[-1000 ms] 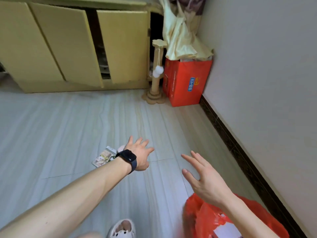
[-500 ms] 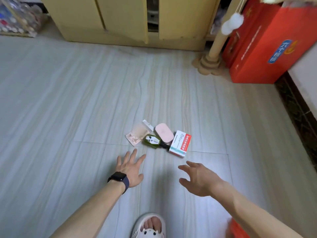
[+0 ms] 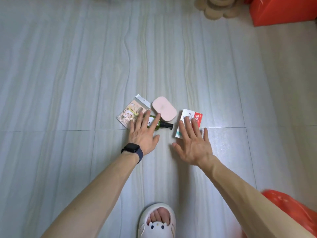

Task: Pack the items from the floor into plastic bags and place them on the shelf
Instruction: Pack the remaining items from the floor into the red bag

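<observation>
Bottle [image 3: 160, 125] under left hand [image 3: 143, 133], box [image 3: 188, 114] under right hand [image 3: 194, 143] (perhaps touching).

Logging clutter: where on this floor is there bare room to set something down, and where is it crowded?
Bare tile lies left of the flat printed packet, beyond the pink rounded case up to the beige scalloped base, and right of the white-and-red box. Crowded: packet, green pump bottle and case bunch together by the left hand.

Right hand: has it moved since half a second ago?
Yes. The right hand went forward: it was short of the white-and-red cardboard box, and now its fingers overlap it.
</observation>
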Demonstrator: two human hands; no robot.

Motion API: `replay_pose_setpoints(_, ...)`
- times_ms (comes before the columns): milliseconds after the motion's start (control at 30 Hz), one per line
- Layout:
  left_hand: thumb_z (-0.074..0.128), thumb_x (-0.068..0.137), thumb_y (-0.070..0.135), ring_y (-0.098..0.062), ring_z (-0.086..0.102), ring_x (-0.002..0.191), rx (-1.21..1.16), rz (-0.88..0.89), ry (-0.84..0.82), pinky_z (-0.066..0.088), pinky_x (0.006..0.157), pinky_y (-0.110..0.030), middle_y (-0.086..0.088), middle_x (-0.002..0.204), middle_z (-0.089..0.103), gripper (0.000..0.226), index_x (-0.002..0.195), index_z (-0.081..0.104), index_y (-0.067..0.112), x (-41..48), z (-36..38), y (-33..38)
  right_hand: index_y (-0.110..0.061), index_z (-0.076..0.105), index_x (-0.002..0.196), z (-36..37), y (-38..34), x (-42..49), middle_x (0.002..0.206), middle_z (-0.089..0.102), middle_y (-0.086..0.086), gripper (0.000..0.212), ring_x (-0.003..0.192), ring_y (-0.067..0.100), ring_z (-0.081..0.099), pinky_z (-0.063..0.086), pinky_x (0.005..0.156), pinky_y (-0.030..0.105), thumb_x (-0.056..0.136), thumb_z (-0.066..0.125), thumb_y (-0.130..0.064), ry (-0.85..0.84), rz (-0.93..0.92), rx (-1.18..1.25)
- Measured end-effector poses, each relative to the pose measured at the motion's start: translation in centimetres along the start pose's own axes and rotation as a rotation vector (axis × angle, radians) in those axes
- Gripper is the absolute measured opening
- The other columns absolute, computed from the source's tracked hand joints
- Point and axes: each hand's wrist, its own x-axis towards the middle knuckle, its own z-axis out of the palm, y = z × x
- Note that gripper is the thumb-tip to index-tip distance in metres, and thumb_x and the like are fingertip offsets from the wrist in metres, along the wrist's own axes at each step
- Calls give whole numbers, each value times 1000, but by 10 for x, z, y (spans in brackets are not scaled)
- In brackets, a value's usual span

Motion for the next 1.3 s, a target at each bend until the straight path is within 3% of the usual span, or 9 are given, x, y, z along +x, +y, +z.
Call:
replay_pose_setpoints(100, 63, 88, 35, -38, 35, 136, -6, -19, 123, 31, 109, -52, -16, 148, 39, 72, 152, 32, 24, -26, 17, 3, -15, 9, 158, 19, -1, -42, 166, -3, 7, 90, 153, 28, -8, 7, 118, 59, 90, 26, -72, 72, 55, 43)
replay_pose_setpoints(200, 69, 85, 29, -33, 51, 117, -49, -5, 160, 44, 96, -45, -12, 128, 53, 60, 140, 48, 22, -55, 28, 7, -7, 51, 127, 31, -9, -78, 140, 44, 14, 69, 134, 38, 39, 40, 103, 58, 87, 45, -64, 200, 100, 39)
replay_pose_setpoints(267, 70, 85, 30, -31, 56, 105, -64, 0, 139, 48, 87, -42, -11, 119, 56, 55, 135, 51, 21, -77, 32, 10, -8, 55, 113, 38, -12, -83, 128, 48, 15, 57, 118, 39, 48, 45, 91, 54, 83, 57, -57, 247, 194, 31)
replay_pose_setpoints(333, 71, 85, 31, -29, 58, 97, -74, 6, 110, 49, 81, -41, -9, 115, 57, 52, 132, 53, 20, -98, 37, 12, -15, 50, 127, 38, -13, -82, 137, 39, 18, 58, 118, 41, 45, 48, 87, 56, 82, 65, -49, 271, 371, 113)
replay_pose_setpoints(400, 69, 88, 32, -27, 56, 97, -78, 12, 49, 49, 79, -38, -7, 115, 57, 49, 131, 51, 20, -116, 34, 13, -32, 23, 151, 31, -15, -84, 139, 30, 19, 78, 113, 40, 43, 50, 82, 53, 86, 65, -39, 171, 460, 167)
replay_pose_setpoints(500, 54, 97, 34, -28, 49, 112, -182, -87, -170, 44, 92, -37, -9, 130, 48, 49, 141, 36, 18, -130, 19, 12, -48, -3, 151, 6, -9, -88, 129, 29, 14, 96, 107, 34, 37, 47, 85, 48, 83, 59, -21, -128, 445, 87)
replay_pose_setpoints(700, 52, 95, 45, -25, 60, 98, -350, -134, -497, 49, 84, -33, -8, 118, 62, 51, 136, 40, 18, -124, -68, 25, -54, 35, 142, -130, 29, -143, 136, 49, -7, 80, 110, 22, 57, 49, 94, 34, 76, 76, -38, -509, 298, 194)
replay_pose_setpoints(1033, 54, 94, 48, -29, 60, 106, -287, 342, -115, 43, 78, -31, -6, 117, 65, 49, 134, 44, 22, -137, -247, 196, -52, 40, 141, -226, 82, -344, 141, 49, -10, 74, 119, 12, 53, 45, 93, 26, 80, 78, -37, 18, 229, 616)
replay_pose_setpoints(1300, 48, 94, 54, -34, 60, 102, -109, 718, -194, 48, 80, -39, -11, 116, 63, 53, 133, 40, 20, -186, -228, 341, -46, 55, 132, -105, 128, -473, 124, 65, 11, 60, 97, 26, 68, 54, 78, 41, 76, 75, -44, 698, 494, 1785)
